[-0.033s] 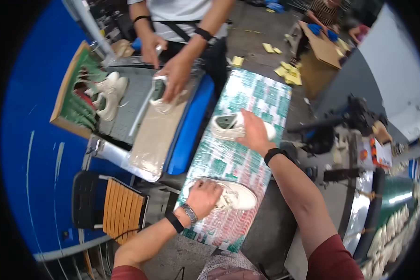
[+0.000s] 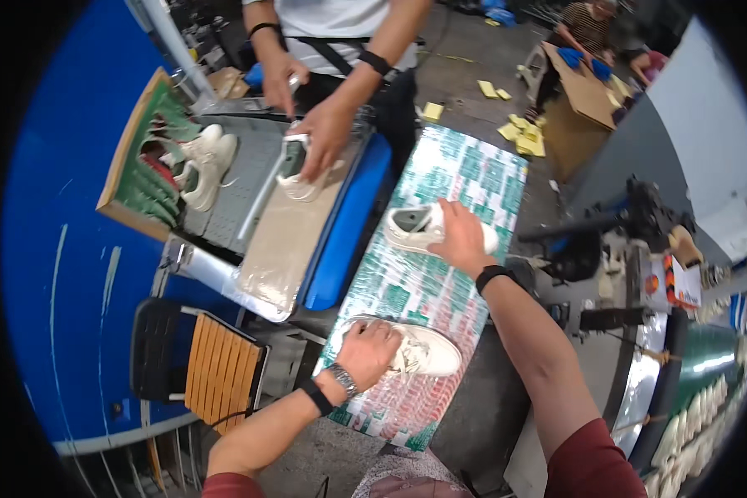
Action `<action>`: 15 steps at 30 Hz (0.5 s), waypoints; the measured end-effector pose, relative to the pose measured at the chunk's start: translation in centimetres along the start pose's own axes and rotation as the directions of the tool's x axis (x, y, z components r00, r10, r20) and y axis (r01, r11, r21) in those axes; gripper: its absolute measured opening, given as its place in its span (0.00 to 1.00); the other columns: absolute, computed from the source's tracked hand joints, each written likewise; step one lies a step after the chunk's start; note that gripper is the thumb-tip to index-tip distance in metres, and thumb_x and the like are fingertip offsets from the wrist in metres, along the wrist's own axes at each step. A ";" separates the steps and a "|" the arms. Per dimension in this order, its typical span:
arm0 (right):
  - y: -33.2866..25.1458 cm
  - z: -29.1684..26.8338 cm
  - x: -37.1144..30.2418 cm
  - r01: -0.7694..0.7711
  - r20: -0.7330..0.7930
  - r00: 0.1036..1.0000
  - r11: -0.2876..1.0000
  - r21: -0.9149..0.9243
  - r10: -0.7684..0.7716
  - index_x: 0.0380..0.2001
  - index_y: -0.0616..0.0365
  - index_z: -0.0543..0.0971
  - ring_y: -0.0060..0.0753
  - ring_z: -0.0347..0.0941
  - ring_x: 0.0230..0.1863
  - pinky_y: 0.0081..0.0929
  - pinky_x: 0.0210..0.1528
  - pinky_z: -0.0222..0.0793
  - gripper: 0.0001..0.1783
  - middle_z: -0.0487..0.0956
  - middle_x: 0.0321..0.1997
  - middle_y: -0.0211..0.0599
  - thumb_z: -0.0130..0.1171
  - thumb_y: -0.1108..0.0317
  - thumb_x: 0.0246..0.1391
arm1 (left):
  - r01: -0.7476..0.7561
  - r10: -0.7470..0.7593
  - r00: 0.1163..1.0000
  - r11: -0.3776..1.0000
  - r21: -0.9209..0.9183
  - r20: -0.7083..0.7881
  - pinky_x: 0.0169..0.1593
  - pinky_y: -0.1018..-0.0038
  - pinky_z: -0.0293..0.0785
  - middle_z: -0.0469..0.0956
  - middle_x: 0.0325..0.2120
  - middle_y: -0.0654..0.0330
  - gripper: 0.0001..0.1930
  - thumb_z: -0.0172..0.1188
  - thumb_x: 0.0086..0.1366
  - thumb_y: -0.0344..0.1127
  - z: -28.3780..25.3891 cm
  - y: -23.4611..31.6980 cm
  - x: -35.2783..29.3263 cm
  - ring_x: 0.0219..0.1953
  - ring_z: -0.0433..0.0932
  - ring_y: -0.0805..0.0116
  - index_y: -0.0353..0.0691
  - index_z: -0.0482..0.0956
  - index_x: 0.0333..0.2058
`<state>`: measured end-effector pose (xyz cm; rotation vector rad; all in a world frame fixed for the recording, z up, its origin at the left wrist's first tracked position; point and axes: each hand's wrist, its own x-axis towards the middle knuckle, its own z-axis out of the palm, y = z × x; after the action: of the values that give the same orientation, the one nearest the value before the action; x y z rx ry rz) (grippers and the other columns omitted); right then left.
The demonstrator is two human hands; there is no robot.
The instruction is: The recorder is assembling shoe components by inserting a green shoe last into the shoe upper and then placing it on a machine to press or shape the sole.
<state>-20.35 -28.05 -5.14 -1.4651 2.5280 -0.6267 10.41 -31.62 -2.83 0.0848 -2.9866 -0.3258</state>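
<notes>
Glossy green-white-red tabletop (image 2: 465, 170): left hand (image 2: 367, 352) curled over near cream lace-up sneaker (image 2: 432, 352), grip unclear; right hand (image 2: 460, 239) pinching far cream sneaker (image 2: 408, 238). Blue wall (image 2: 83, 290) left; yellow paper sheets (image 2: 523, 137) far.

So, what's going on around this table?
The person's left hand is on the nearer white shoe and the right hand grips the farther white shoe, both on a patterned table. Across from them, a co-worker's hand holds another white shoe over a tan surface. More white shoes sit on the grey surface beside it.
</notes>
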 end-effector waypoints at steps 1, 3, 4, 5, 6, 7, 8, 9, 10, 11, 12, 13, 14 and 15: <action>-0.6 -0.1 -0.3 0.066 -0.020 0.998 0.997 -0.027 -0.066 0.61 0.59 0.69 0.52 0.70 0.57 0.45 0.59 0.66 0.47 0.73 0.54 0.46 0.78 0.59 0.35 | 0.089 -0.088 0.994 0.996 -0.025 0.066 0.57 0.53 0.69 0.80 0.42 0.54 0.15 0.57 0.60 0.32 0.2 0.1 0.0 0.52 0.78 0.56 0.39 0.77 0.46; 0.0 -0.9 -3.1 0.073 -0.035 0.997 0.997 -0.014 -0.073 0.54 0.58 0.74 0.49 0.72 0.54 0.46 0.56 0.67 0.41 0.76 0.49 0.43 0.79 0.56 0.35 | 0.115 -0.115 0.973 0.993 0.011 0.202 0.56 0.53 0.72 0.78 0.47 0.53 0.23 0.66 0.53 0.34 -0.2 0.2 1.4 0.53 0.78 0.54 0.39 0.76 0.50; 1.2 -1.4 -5.8 0.011 -0.029 1.000 1.000 0.026 -0.010 0.52 0.58 0.76 0.50 0.73 0.53 0.47 0.55 0.68 0.40 0.77 0.47 0.42 0.80 0.55 0.35 | 0.103 -0.099 0.949 0.995 0.002 0.299 0.56 0.53 0.72 0.77 0.50 0.51 0.29 0.70 0.49 0.35 -1.1 0.4 2.3 0.55 0.77 0.52 0.39 0.75 0.52; 2.4 -1.7 -9.8 -0.060 -0.036 0.997 0.997 0.044 0.062 0.52 0.59 0.75 0.51 0.74 0.51 0.47 0.53 0.69 0.41 0.77 0.46 0.43 0.80 0.54 0.34 | 0.100 -0.097 0.951 0.995 0.004 0.294 0.56 0.53 0.72 0.77 0.50 0.51 0.29 0.70 0.49 0.35 -1.3 0.8 2.3 0.55 0.77 0.52 0.39 0.75 0.52; 3.5 -2.1 -14.1 -0.131 -0.049 0.990 0.989 0.062 0.134 0.53 0.60 0.75 0.51 0.75 0.50 0.47 0.52 0.71 0.43 0.78 0.46 0.44 0.81 0.54 0.33 | 0.115 -0.102 0.935 0.993 -0.020 0.339 0.55 0.54 0.73 0.78 0.49 0.52 0.30 0.71 0.47 0.35 -1.0 0.7 2.2 0.54 0.77 0.52 0.40 0.75 0.52; 4.4 -3.0 -18.4 -0.125 -0.078 0.987 0.976 0.178 0.141 0.53 0.61 0.75 0.50 0.76 0.51 0.45 0.53 0.72 0.43 0.79 0.46 0.44 0.81 0.55 0.33 | 0.128 -0.101 0.918 0.991 -0.043 0.384 0.55 0.55 0.74 0.78 0.48 0.52 0.31 0.73 0.45 0.36 -0.5 0.4 2.0 0.53 0.78 0.51 0.40 0.75 0.51; 5.4 -5.1 -23.6 -0.140 -0.117 0.977 0.952 0.272 0.177 0.54 0.62 0.75 0.49 0.77 0.51 0.43 0.54 0.73 0.43 0.80 0.47 0.44 0.81 0.56 0.33 | 0.084 -0.057 0.923 0.995 -0.055 0.382 0.54 0.56 0.76 0.79 0.46 0.52 0.31 0.73 0.46 0.37 0.0 0.2 2.1 0.50 0.80 0.51 0.39 0.76 0.51; 6.3 -7.0 -29.6 -0.318 -0.124 0.897 0.814 0.487 0.424 0.55 0.63 0.74 0.43 0.78 0.54 0.38 0.57 0.73 0.44 0.80 0.51 0.43 0.81 0.60 0.33 | 0.044 -0.017 0.950 0.996 -0.082 0.313 0.53 0.56 0.77 0.81 0.43 0.50 0.29 0.74 0.48 0.39 1.4 -0.2 2.1 0.49 0.80 0.49 0.39 0.77 0.50; 7.6 -9.1 -35.2 -0.439 -0.097 0.744 0.593 0.675 0.661 0.57 0.64 0.73 0.38 0.78 0.56 0.33 0.60 0.73 0.44 0.81 0.54 0.43 0.82 0.64 0.34 | 0.031 0.007 0.946 0.993 -0.113 0.323 0.52 0.56 0.78 0.81 0.44 0.48 0.30 0.74 0.49 0.42 1.9 0.0 2.6 0.47 0.81 0.48 0.38 0.78 0.50; 9.2 -11.3 -39.8 -0.477 -0.142 0.658 0.555 0.681 0.740 0.56 0.63 0.74 0.38 0.76 0.57 0.34 0.61 0.71 0.44 0.80 0.55 0.42 0.81 0.62 0.34 | 0.113 -0.076 0.928 0.990 -0.083 0.365 0.48 0.56 0.79 0.83 0.43 0.48 0.28 0.74 0.50 0.48 1.1 1.0 3.2 0.44 0.82 0.49 0.39 0.80 0.47; 10.7 -13.0 -44.6 -0.505 -0.187 0.558 0.509 0.697 0.809 0.56 0.63 0.74 0.38 0.75 0.59 0.35 0.62 0.70 0.43 0.79 0.55 0.42 0.80 0.61 0.33 | 0.115 -0.076 0.947 0.988 -0.107 0.311 0.44 0.56 0.81 0.84 0.39 0.50 0.29 0.75 0.49 0.52 0.3 1.8 3.1 0.40 0.84 0.49 0.40 0.82 0.44; 12.7 -14.3 -48.6 -0.514 -0.302 0.525 0.580 0.632 0.795 0.57 0.64 0.73 0.42 0.73 0.60 0.37 0.63 0.69 0.44 0.76 0.59 0.46 0.79 0.61 0.34 | 0.210 -0.185 0.893 0.978 -0.017 0.411 0.42 0.57 0.81 0.84 0.35 0.49 0.32 0.76 0.47 0.55 -0.4 2.9 2.7 0.38 0.84 0.51 0.42 0.81 0.47; 13.9 -16.9 -51.8 -0.583 -0.409 0.491 0.639 0.501 0.769 0.56 0.65 0.72 0.50 0.71 0.60 0.40 0.63 0.68 0.45 0.74 0.59 0.50 0.80 0.60 0.34 | 0.258 -0.253 0.885 0.965 0.039 0.392 0.39 0.55 0.80 0.84 0.32 0.50 0.30 0.77 0.46 0.56 -1.4 4.7 1.7 0.36 0.84 0.49 0.42 0.82 0.43; 16.9 -17.9 -56.1 -0.719 -0.489 0.441 0.623 0.308 0.752 0.54 0.65 0.73 0.57 0.70 0.57 0.44 0.60 0.68 0.44 0.74 0.55 0.52 0.81 0.58 0.34 | 0.214 -0.214 0.893 0.976 0.044 0.396 0.39 0.55 0.80 0.84 0.32 0.50 0.30 0.77 0.45 0.56 -2.2 6.8 1.0 0.36 0.84 0.48 0.42 0.82 0.42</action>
<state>-11.05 32.34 -0.45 0.0542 3.1436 -1.0477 9.49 -25.52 0.90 0.3978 -3.3894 -0.4123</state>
